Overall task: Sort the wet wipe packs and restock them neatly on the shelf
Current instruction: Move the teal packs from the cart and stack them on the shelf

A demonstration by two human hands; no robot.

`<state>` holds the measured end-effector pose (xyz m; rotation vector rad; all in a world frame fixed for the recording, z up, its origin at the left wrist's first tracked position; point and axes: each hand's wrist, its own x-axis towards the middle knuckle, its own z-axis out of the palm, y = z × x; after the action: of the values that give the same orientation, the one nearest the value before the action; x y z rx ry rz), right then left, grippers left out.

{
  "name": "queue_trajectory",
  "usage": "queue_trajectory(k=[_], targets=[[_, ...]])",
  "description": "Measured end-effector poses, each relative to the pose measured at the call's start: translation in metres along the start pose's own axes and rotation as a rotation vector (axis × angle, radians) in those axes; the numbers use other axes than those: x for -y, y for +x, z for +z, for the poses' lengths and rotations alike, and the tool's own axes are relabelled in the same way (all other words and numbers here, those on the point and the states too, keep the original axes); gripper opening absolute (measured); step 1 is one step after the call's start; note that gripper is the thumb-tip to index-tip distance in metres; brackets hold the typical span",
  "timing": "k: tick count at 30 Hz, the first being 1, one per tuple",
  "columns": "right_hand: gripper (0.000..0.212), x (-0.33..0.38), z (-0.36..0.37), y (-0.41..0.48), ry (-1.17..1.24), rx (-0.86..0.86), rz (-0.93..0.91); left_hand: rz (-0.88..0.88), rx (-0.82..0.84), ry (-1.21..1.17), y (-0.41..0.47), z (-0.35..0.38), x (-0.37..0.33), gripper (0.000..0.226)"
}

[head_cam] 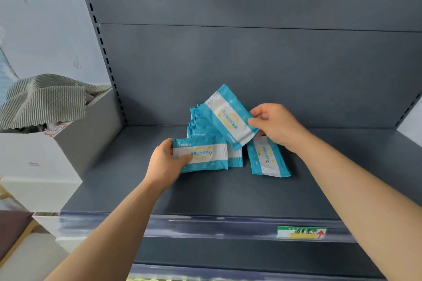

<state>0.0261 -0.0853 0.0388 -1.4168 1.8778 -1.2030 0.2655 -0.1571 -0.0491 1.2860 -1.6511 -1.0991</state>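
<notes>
Pinched at short end in left hand [164, 162]: wet wipe pack [205, 155], low over shelf [205, 194]. Gripped by edge in right hand [274, 125]: second pack [230, 118], tilted above pile [198, 123]. Likely light, soft, slippy; best held by crimped ends. Open room in front and at both sides; back wall [251, 75] close behind.

Light is soft and even, seemingly from the left, where the pale wall [45, 29] is brightest. The grey shelf [205, 194] is matte, with faint shadows under the forearms. A pale sheen runs along its clear front rail [205, 226]. The left hand [163, 163] and the wet wipe pack [212, 155] it holds are smeared by motion. Wide-angle distortion bends the slotted upright [100, 36]. The price label [301, 232] is unreadably soft.
</notes>
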Motion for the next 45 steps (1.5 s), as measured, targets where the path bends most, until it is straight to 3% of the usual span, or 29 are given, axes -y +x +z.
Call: queue_trajectory(k=[3, 6, 8, 10, 13, 15, 19, 21, 24, 25, 28, 30, 32, 34, 37, 40, 45], targets=[[0.036, 0.001, 0.002, -0.018, 0.175, 0.049, 0.076, -0.011, -0.01, -0.033, 0.002, 0.002, 0.003, 0.017], [0.061, -0.012, 0.022, -0.027, 0.076, 0.104, 0.127, -0.036, 0.035, -0.137, 0.004, 0.007, 0.004, 0.009], [0.063, -0.022, 0.039, -0.028, 0.006, 0.074, 0.145, -0.042, 0.066, -0.209, 0.001, 0.01, 0.002, 0.006], [0.054, -0.026, 0.055, -0.028, -0.062, 0.019, 0.158, -0.029, 0.095, -0.263, -0.003, 0.013, 0.001, 0.014], [0.045, -0.023, 0.071, -0.031, -0.142, 0.0, 0.162, -0.005, 0.136, -0.286, -0.008, 0.016, -0.002, 0.045], [0.058, -0.02, 0.073, -0.033, -0.169, 0.015, 0.127, 0.042, 0.122, -0.21, -0.008, 0.015, -0.003, 0.056], [0.095, -0.007, 0.056, -0.032, -0.208, -0.091, -0.013, 0.121, 0.162, -0.123, -0.007, 0.005, -0.01, 0.05], [0.084, -0.003, 0.046, -0.028, -0.207, -0.109, -0.067, 0.147, 0.209, -0.08, -0.007, 0.002, -0.013, 0.046], [0.023, -0.002, 0.04, -0.023, -0.362, -0.003, -0.085, 0.144, 0.202, -0.016, -0.007, 0.002, -0.012, 0.042], [0.014, -0.004, 0.04, -0.024, -0.378, 0.008, -0.066, 0.13, 0.195, 0.014, -0.007, 0.003, -0.011, 0.043], [0.016, -0.016, 0.043, -0.028, -0.284, -0.024, 0.048, 0.098, 0.213, 0.101, -0.011, 0.007, -0.01, 0.061], [0.006, -0.024, 0.046, -0.03, -0.241, 0.02, 0.069, 0.091, 0.218, 0.122, -0.012, 0.009, -0.011, 0.066], [0.012, -0.027, 0.047, -0.029, -0.192, 0.08, 0.089, 0.083, 0.181, 0.136, -0.01, 0.013, -0.013, 0.061], [0.018, -0.031, 0.035, -0.024, -0.172, -0.016, 0.118, 0.078, 0.124, 0.158, -0.006, 0.016, -0.015, 0.054], [0.039, -0.035, 0.001, -0.022, -0.456, -0.198, 0.243, 0.092, 0.054, 0.168, 0.0, 0.02, -0.016, 0.054], [0.059, -0.046, -0.012, -0.026, -0.607, -0.056, 0.481, 0.112, 0.038, 0.177, 0.004, 0.025, -0.011, 0.056], [0.036, -0.065, -0.006, -0.022, -0.294, 0.017, 0.511, 0.138, 0.092, 0.252, 0.007, 0.027, -0.006, 0.06]])
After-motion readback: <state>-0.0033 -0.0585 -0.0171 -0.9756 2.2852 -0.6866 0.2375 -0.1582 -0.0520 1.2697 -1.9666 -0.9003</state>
